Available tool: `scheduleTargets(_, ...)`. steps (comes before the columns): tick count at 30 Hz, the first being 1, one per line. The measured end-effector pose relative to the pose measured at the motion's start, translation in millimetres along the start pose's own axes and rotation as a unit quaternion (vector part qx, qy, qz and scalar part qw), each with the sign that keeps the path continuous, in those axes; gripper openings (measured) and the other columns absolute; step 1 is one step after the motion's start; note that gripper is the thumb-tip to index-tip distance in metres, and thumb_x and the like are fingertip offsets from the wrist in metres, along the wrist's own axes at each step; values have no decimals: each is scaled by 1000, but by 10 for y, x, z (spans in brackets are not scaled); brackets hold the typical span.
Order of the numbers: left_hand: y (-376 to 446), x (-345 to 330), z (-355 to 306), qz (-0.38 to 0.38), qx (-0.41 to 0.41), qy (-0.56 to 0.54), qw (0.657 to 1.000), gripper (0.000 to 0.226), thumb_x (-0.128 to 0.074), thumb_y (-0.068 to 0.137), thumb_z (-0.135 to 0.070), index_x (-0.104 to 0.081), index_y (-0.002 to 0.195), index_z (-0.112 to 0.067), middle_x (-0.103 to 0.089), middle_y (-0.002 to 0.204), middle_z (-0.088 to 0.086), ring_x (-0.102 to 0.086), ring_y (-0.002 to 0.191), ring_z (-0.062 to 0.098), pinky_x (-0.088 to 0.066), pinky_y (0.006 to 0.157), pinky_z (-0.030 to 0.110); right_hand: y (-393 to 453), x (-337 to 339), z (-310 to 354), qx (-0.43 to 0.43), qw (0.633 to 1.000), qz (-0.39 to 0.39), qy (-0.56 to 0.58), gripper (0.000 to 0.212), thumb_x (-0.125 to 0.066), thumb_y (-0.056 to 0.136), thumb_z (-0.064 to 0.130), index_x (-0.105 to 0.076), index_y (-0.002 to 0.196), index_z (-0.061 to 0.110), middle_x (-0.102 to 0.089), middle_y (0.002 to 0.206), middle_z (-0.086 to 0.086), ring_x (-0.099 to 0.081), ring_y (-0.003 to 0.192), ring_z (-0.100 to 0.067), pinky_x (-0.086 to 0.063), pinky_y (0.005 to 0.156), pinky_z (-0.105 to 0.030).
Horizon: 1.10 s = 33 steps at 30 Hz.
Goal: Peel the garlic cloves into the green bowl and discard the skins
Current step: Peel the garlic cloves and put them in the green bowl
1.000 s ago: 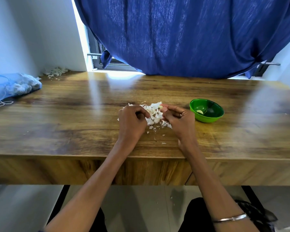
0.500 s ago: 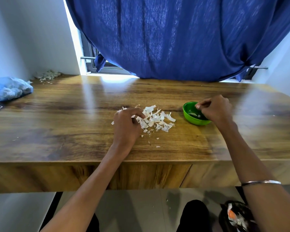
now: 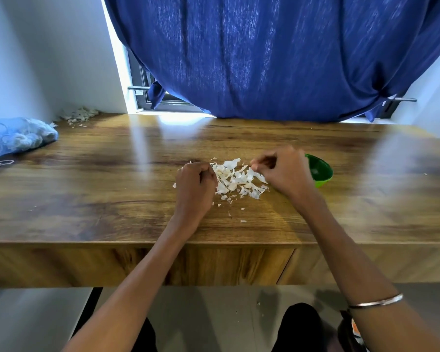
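Note:
A pile of white garlic skins (image 3: 239,180) lies on the wooden table (image 3: 112,194). My left hand (image 3: 194,186) rests at the pile's left edge with its fingers curled inward; whatever is inside them is hidden. My right hand (image 3: 285,171) hovers over the pile's right edge, fingers curled and fingertips pinched together, with nothing visible between them. The green bowl (image 3: 320,171) stands just right of that hand, which partly covers it. Something pale lies in the bowl.
A blue mesh bag (image 3: 15,135) lies at the table's far left, with a small heap of skins (image 3: 79,114) in the back corner. A blue curtain (image 3: 277,59) hangs behind the table. Small skin flakes (image 3: 243,221) dot the wood towards the front edge.
My right hand went from the pile to the green bowl, then came back left to the pile's right edge. My left hand stayed at the pile's left edge.

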<state>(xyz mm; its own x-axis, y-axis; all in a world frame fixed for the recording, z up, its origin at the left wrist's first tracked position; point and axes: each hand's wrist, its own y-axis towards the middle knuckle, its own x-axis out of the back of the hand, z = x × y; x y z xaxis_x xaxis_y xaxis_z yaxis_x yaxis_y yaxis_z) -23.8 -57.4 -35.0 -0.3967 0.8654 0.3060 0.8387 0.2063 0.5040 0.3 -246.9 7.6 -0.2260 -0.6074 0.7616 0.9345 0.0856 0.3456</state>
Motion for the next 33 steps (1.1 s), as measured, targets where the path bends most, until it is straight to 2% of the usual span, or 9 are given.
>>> scheduleTargets(2, 16, -15, 22, -9, 9, 4, 1000, 31, -52, 84, 3, -67, 59, -9, -59, 52, -10, -54, 50, 2, -35, 53, 12, -28, -142, 79, 29, 999, 16, 2, 15, -78, 85, 14, -77, 94, 25, -75, 89, 11, -64, 71, 10, -55, 68, -10)
scheduleTargets(5, 24, -32, 54, -23, -2, 36, 999, 19, -66, 89, -16, -74, 71, -13, -68, 62, -9, -62, 59, 6, -47, 63, 23, -56, -284, 176, 49, 998, 39, -21, 17, -82, 82, 15, -79, 92, 29, -76, 86, 15, -62, 70, 14, -47, 67, -3)
scheduleTargets(8, 51, -35, 105, -17, -10, 69, 997, 8, -77, 87, -19, -80, 81, -15, -75, 73, -6, -66, 66, 5, -51, 72, 26, -77, -363, 236, 50, 995, 50, -67, 20, -82, 82, 12, -80, 94, 28, -77, 90, 11, -62, 73, 6, -46, 68, -12)
scheduleTargets(12, 53, -13, 147, -15, -40, 97, 994, 23, -72, 80, 8, -81, 89, -12, -78, 82, -2, -64, 71, 3, -41, 69, 1, -43, -355, 227, 44, 990, 83, -105, 21, -78, 87, 10, -78, 106, 18, -76, 105, 4, -58, 77, 1, -34, 49, 0)
scheduleTargets(14, 54, -9, 151, -10, -36, 91, 995, 23, -74, 80, 6, -81, 91, -12, -78, 85, -2, -66, 74, 3, -43, 71, 2, -12, -341, 215, 43, 988, 91, -118, 22, -80, 85, 13, -77, 106, 19, -76, 106, 4, -65, 86, -4, -45, 63, -4)
scheduleTargets(17, 56, -27, 127, -7, -35, 76, 996, 6, -85, 80, -15, -81, 85, -17, -77, 80, -7, -67, 72, 1, -48, 74, 13, 25, -343, 215, 27, 987, 84, -138, 18, -84, 81, 17, -78, 95, 28, -76, 100, 5, -70, 94, -12, -57, 85, -36)
scheduleTargets(23, 118, -72, 173, -53, -61, 103, 991, 48, -73, 92, -41, -62, 55, -11, -55, 56, -7, -50, 54, 12, -35, 60, 24, 44, -359, 129, 4, 998, 42, -51, 11, -81, 84, 20, -77, 92, 28, -75, 90, 10, -69, 82, -5, -53, 82, -30)
scheduleTargets(29, 220, -103, 216, 31, -91, 136, 986, 19, -64, 89, 8, -75, 85, -8, -58, 90, -1, -52, 76, 9, -35, 66, 17, 49, -326, 43, -92, 979, 3, 184, 8, -79, 86, 17, -77, 94, 18, -74, 82, 9, -69, 73, 1, -57, 68, -16)
scheduleTargets(33, 194, -162, 217, 63, -102, 168, 979, 39, -63, 81, 18, -76, 107, -9, -71, 108, 7, -64, 97, 20, -36, 77, 12, 24, -340, 41, -138, 943, 14, 302, 16, -77, 89, 17, -76, 104, 10, -79, 92, -3, -68, 72, 0, -50, 59, -12)
